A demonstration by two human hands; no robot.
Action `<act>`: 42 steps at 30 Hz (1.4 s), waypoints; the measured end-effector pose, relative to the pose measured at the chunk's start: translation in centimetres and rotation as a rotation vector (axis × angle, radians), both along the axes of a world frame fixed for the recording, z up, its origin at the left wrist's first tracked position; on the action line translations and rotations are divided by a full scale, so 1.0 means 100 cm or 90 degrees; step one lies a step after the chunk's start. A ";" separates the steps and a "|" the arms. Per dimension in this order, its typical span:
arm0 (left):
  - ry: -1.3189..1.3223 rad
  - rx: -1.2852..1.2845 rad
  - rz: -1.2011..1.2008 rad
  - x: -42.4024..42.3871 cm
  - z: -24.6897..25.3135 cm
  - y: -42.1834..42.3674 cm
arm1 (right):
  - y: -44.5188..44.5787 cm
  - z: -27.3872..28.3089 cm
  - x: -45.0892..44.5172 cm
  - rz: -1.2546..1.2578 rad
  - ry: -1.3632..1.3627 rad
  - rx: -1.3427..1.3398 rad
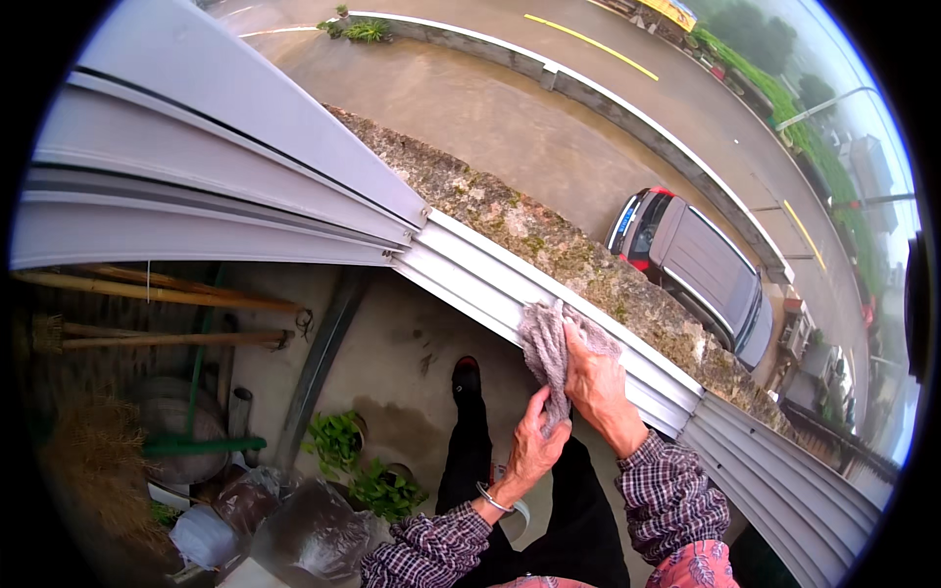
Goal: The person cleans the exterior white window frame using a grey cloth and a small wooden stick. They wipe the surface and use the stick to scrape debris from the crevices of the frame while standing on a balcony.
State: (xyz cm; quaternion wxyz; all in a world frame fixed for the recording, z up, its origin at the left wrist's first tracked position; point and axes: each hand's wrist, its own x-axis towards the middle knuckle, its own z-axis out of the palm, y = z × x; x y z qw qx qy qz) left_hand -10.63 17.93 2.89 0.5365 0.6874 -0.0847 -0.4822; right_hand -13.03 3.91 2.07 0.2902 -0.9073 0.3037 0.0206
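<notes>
A crumpled grey-mauve cloth [545, 338] lies over the white metal window sill track [470, 272], in front of me. Its upper part is bunched under my right hand [594, 378], whose fingers grip it against the sill. Lower down, the cloth's hanging end is pinched between the thumb and fingers of my left hand [533, 448], which wears a silver bangle [494, 498] at the wrist. Folds of cloth hide some of the right fingertips. White sliding window frames [242, 154] meet the track at its left.
Outside the sill runs a rough mossy ledge [514, 220] above a wet yard with a parked car [706, 257]. Indoors at lower left are bamboo poles [169, 290], a straw broom [103, 463], plastic bags [309, 525] and potted plants [386, 489]. My shoe [466, 378] is below the sill.
</notes>
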 end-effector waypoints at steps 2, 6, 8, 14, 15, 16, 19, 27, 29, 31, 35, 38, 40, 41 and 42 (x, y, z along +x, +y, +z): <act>0.022 -0.018 0.004 0.000 -0.006 0.004 | 0.005 -0.004 0.004 -0.026 0.010 0.001; 0.043 -0.022 0.047 0.012 -0.017 0.015 | 0.016 -0.003 0.014 -0.060 0.001 0.003; 0.048 -0.018 0.049 0.016 -0.014 0.014 | 0.012 -0.006 0.013 -0.039 -0.028 0.012; 0.059 -0.068 0.136 0.040 -0.011 0.013 | 0.010 -0.009 0.066 0.011 0.041 0.046; 0.042 -0.064 0.182 0.047 -0.016 0.016 | 0.014 -0.008 0.082 0.012 0.029 0.059; 0.037 -0.065 0.205 0.058 -0.012 0.014 | 0.016 -0.007 0.097 0.010 -0.009 0.045; 0.033 -0.060 0.267 0.092 -0.008 0.012 | 0.027 -0.021 0.142 -0.017 -0.068 0.090; 0.023 -0.079 0.258 0.077 -0.022 -0.003 | 0.020 -0.019 0.110 -0.037 -0.058 0.141; 0.052 -0.038 0.227 0.056 -0.024 -0.007 | 0.020 -0.019 0.070 -0.064 -0.045 0.089; 0.038 0.002 0.162 0.031 -0.033 -0.004 | 0.013 -0.011 0.040 -0.071 0.007 0.092; -0.041 0.091 -0.019 -0.023 -0.044 0.003 | 0.009 -0.005 -0.016 -0.108 0.050 0.077; -0.006 0.084 -0.110 -0.051 -0.022 -0.003 | 0.009 -0.003 -0.062 -0.159 0.061 0.043; 0.003 0.078 -0.192 -0.070 -0.016 0.002 | 0.007 0.003 -0.091 -0.192 0.067 0.041; -0.022 0.072 -0.233 -0.080 -0.015 0.005 | 0.011 0.001 -0.107 -0.212 0.069 0.005; -0.003 0.071 -0.243 -0.087 -0.011 0.007 | 0.015 0.004 -0.121 -0.263 0.072 0.004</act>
